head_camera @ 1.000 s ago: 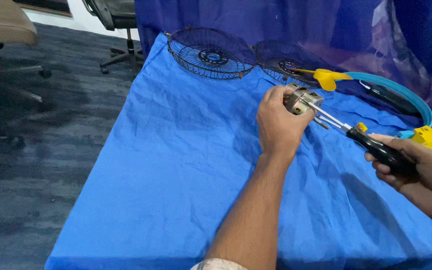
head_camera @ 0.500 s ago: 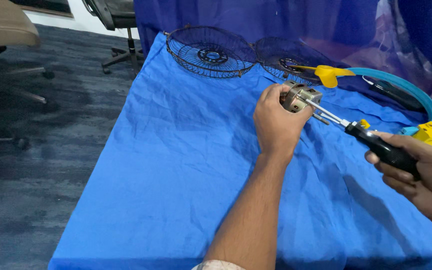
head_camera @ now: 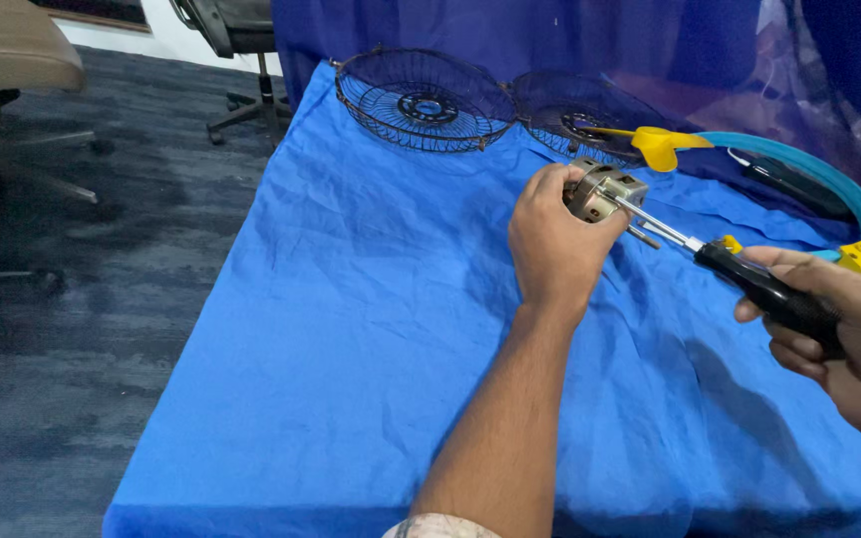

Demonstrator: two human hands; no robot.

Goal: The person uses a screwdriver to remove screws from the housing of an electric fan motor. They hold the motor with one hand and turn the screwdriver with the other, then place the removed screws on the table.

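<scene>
Head: left hand (head_camera: 553,249) grips motor (head_camera: 602,191); right hand (head_camera: 849,334) grips screwdriver (head_camera: 749,279).

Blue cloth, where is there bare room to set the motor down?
The blue cloth is bare from the left hand out to its left edge and near edge, below the wire fan guards. It is crowded at the far right: guards, motor, screwdriver, right hand.

light: even, fairly bright, soft, from above | shadows: soft under left hand (head_camera: 553,244) and right hand (head_camera: 854,334), falling toward 5 o'clock on blue cloth (head_camera: 351,329) | glare: none | focus: centre sharp; 12 o'clock backdrop soft | floor at 9 o'clock dim
</scene>
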